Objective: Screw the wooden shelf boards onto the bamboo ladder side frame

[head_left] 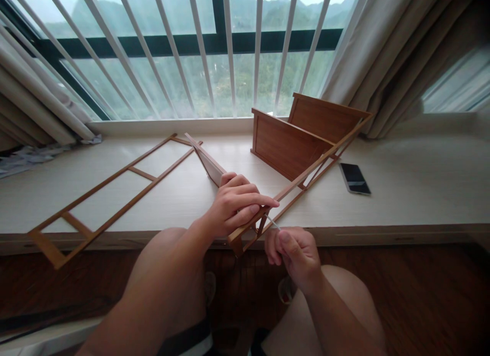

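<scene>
A partly assembled wooden shelf unit lies on the white window ledge, its ladder-like side frame [321,162] slanting toward me. Two brown shelf boards [288,144] [325,116] stand on edge against its far part. My left hand [235,200] grips a third shelf board [209,159] where it meets the frame, index finger stretched along the frame's rail. In my right hand [294,251] is a thin metal rod that looks like a hex key [272,221]. Its tip touches the frame at the joint below my left fingers; the rest is hidden in my closed fingers.
A second ladder-like wooden frame [111,187] lies on the ledge at left, its near end jutting past the front edge. Right of the shelf unit is a phone [355,178]. Behind are window bars [229,55] and curtains [406,50]. My knees are below the ledge.
</scene>
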Available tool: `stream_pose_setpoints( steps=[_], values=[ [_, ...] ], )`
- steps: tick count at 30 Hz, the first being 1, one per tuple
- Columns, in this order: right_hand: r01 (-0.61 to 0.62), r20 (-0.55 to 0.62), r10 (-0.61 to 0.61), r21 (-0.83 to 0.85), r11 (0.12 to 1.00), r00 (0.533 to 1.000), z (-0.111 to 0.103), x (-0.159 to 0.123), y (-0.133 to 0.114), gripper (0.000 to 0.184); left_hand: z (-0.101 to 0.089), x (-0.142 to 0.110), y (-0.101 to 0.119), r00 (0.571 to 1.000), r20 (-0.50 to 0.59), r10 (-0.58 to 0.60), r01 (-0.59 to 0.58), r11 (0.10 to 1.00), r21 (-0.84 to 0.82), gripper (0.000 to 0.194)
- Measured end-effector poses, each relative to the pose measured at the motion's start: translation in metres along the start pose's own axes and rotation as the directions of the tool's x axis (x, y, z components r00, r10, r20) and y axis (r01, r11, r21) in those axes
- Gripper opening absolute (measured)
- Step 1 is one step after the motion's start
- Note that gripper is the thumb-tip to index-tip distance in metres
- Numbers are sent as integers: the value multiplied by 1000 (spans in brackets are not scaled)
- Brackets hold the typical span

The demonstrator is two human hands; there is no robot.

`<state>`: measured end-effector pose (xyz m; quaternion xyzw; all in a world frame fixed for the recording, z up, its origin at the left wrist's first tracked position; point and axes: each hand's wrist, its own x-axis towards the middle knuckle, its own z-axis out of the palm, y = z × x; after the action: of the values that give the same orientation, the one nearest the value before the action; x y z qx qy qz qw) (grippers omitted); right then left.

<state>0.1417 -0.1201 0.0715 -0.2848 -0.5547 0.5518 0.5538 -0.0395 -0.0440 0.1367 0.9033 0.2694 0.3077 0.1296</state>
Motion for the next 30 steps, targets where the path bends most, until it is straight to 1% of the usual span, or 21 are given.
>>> stream_pose_setpoints(
  steps=[3,5,7,11,13,16,20,22,25,30],
  values=[
    [28,-6,-29,-49,998,1000,-2,0,0,52,-1,0,1,1000,6,-7,7,1000,4,44],
    [50,-4,-50,-45,998,999,-2,0,0,51,-1,0,1,1000,8,-14,14,1000,6,44],
    [50,-12,-50,7,999,999,-1,0,-1,50,-1,0,1,1000,16,-12,12,1000,13,44],
    [-27,-32,32,143,989,999,3,0,-1,48,-1,0,1,1000,12,1,-2,999,32,45],
    [-41,-29,46,160,986,999,4,1,-1,47,-1,0,1,1000,3,5,-5,1000,30,44],
    [-22,-33,28,177,984,999,5,3,-2,46,-1,0,1,1000,3,-4,4,1000,16,44],
    [-74,-15,84,328,942,996,10,4,-5,47,-1,0,1,1000,9,-1,1,1000,13,43],
    [-99,-11,111,373,922,994,13,4,-6,48,-1,0,0,1000,19,5,-5,1000,25,43],
    [-110,-16,125,375,920,992,15,3,-5,49,-1,0,-1,1000,26,9,-10,999,37,43],
    [-79,-43,97,319,945,994,13,3,-4,48,-1,0,-1,1000,17,7,-7,999,31,43]
  ],
)
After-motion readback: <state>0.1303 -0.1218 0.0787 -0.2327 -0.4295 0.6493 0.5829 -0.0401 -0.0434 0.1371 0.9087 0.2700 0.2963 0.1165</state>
